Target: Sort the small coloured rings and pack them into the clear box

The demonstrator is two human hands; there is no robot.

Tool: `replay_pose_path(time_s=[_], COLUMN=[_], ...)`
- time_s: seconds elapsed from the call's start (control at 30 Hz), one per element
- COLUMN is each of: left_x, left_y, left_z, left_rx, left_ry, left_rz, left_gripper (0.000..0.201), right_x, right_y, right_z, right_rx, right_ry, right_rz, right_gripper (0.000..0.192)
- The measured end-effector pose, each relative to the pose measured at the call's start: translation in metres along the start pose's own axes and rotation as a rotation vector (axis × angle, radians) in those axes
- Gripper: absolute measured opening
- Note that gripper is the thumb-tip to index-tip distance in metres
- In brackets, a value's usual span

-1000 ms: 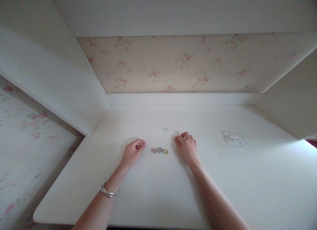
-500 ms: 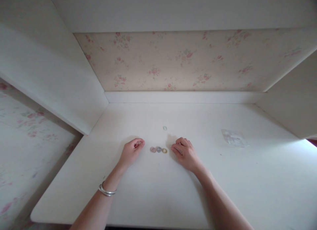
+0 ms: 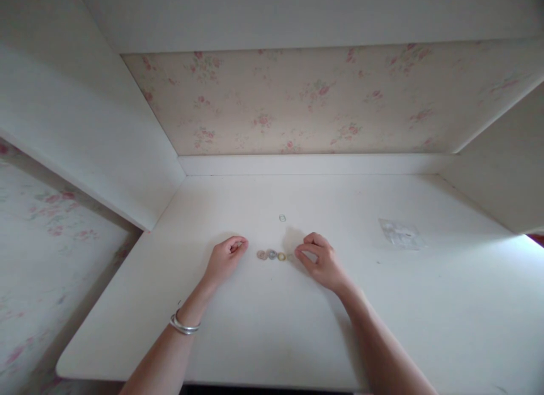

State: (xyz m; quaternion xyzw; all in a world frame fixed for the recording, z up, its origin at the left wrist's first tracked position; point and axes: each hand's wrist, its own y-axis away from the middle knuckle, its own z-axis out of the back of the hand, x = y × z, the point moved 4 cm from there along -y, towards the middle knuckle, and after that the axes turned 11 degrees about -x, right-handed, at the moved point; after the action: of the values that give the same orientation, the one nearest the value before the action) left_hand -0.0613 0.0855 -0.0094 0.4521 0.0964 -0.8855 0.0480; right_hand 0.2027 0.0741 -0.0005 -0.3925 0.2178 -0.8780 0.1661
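Closely rowed, small pinkish ring (image 3: 260, 255), grey ring (image 3: 272, 254), yellow ring (image 3: 279, 257), all roundish

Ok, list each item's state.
Left hand: curled; contents unclear.
Right hand: thumb and finger pinched; hold unclear.
Pinkish loop: flat, row's left end.
Grey loop: flat, next in row.
Yellow loop: flat, next again.
Pale loop: faint, beside right hand.
Greenish loop: flat, apart from row.
Clear bag: flat; sealed or not unclear.
Silver bangles: around left wrist.

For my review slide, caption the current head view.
Left hand and right hand flank a row of small round pieces on a white tabletop, a clear bag at right.
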Motion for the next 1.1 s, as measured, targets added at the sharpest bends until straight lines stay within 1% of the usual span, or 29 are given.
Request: replay_pose_path(time_s=[0.1,0.2,0.3,0.4,0.47,0.6,0.73,0.93,1.1], left_x=[-0.003,-0.016,-0.042,-0.068,-0.077,-0.079,-0.074,-0.072,-0.074], left_y=[0.001,-0.003,-0.011,-0.024,-0.033,-0.051,-0.058,-0.054,-0.051], left_z=[-0.003,-0.012,-0.028,-0.051,-0.067,-0.092,-0.103,-0.105,-0.096], left_rx=[0.001,0.026,0.078,0.118,0.122,0.104,0.133,0.164,0.118], left_ry=[0.003,-0.041,-0.150,-0.262,-0.337,-0.505,-0.578,-0.573,-0.463], left_rz=[-0.011,-0.076,-0.250,-0.446,-0.491,-0.506,-0.509,-0.514,-0.510], left_gripper=[0.033,0.031,0.028,0.022,0.021,0.024,0.029,0.028,0.024], right_x=[-0.014,-0.025,-0.030,-0.035,-0.038,-0.041,-0.043,-0.042,-0.041], right_y=[-0.003,-0.006,-0.009,-0.010,-0.011,-0.011,-0.011,-0.012,-0.012], right_z=[0.003,0.001,-0.001,0.001,0.002,0.003,0.004,0.004,0.004], right_rx=[-0.173,-0.239,-0.277,-0.317,-0.324,-0.322,-0.327,-0.306,-0.296], right_ry=[-0.034,-0.018,-0.027,-0.064,-0.088,-0.121,-0.140,-0.123,-0.119], right_rz=[-0.164,-0.273,-0.320,-0.361,-0.381,-0.407,-0.421,-0.398,-0.399], right_gripper=[0.019,0.024,0.025,0.023,0.022,0.022,0.021,0.020,0.020])
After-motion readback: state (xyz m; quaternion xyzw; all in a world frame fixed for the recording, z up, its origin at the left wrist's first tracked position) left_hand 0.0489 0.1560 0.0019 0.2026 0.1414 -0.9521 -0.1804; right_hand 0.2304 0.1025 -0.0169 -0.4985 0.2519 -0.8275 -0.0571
